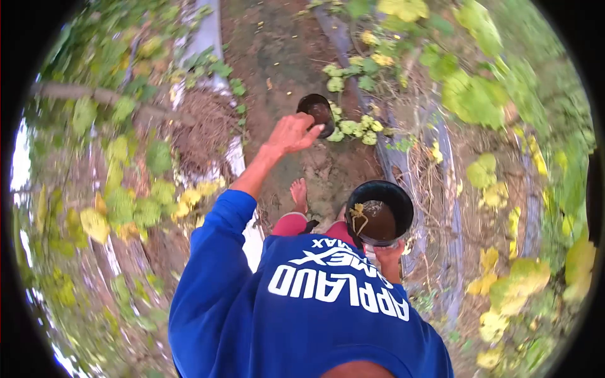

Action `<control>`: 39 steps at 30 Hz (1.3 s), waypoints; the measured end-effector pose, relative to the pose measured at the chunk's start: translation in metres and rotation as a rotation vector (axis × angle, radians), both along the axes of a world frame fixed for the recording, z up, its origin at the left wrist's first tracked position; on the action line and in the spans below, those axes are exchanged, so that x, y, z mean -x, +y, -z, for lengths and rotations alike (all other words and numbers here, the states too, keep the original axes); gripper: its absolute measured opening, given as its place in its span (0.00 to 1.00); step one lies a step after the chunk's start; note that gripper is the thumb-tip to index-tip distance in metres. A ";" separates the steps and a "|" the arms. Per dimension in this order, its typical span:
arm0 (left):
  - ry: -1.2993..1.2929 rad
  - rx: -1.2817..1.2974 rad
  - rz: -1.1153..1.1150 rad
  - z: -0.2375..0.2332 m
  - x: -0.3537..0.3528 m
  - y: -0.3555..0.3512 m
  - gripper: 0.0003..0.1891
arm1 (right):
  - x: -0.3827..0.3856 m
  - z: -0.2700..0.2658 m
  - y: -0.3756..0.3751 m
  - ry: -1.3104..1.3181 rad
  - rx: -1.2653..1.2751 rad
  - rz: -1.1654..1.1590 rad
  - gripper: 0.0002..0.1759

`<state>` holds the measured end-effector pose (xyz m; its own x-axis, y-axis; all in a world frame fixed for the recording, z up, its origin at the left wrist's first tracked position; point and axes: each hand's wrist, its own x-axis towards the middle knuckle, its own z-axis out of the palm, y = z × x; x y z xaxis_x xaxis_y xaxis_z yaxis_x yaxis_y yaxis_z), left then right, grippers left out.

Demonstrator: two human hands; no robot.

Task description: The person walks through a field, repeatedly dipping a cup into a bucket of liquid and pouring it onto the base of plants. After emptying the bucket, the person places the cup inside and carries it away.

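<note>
My left hand (pixel 293 133) is stretched forward over the path, its fingers closed on the rim of a small dark cup (pixel 326 129). The cup is tilted, with something brown inside that I cannot make out clearly. Close to my body on the right, my right hand (pixel 389 252) supports a round black bucket (pixel 403 217) from its near side. Brown contents (pixel 379 223) with a few pale specks show in the bucket. A yellowish withered stem or leaf (pixel 358 217) lies at the bucket's left inner side.
A bare foot (pixel 299 194) stands on the dirt path (pixel 268 75). Grey plastic sheeting (pixel 205 31) edges the path at left, with more sheeting (pixel 397 154) at right. Dry brown stems (pixel 205 135) lie beside it. Green and yellow leafy plants (pixel 472 94) grow on both sides.
</note>
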<state>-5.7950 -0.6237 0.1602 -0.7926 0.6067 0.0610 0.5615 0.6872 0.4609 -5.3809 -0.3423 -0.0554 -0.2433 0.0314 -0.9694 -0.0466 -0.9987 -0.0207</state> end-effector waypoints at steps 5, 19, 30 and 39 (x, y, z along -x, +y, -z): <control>-0.049 -0.006 -0.419 0.028 -0.116 -0.109 0.19 | 0.003 0.033 0.030 0.007 -0.025 -0.132 0.43; -0.644 0.398 -0.988 0.108 -0.296 -0.307 0.24 | 0.073 0.038 0.086 0.033 -0.063 -0.651 0.25; -0.581 0.293 -1.100 0.169 -0.187 -0.413 0.22 | 0.188 -0.063 -0.001 -0.157 -0.831 -0.849 0.55; -0.699 0.339 -0.920 0.176 -0.115 -0.468 0.23 | 0.271 -0.122 -0.065 -0.189 -1.011 -1.052 0.65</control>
<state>-5.6800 -1.0913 -0.0160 -0.7348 -0.3012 -0.6077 -0.5021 0.8440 0.1888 -5.6514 -0.4069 0.0669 -0.4576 0.5925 -0.6629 0.7592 -0.1277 -0.6382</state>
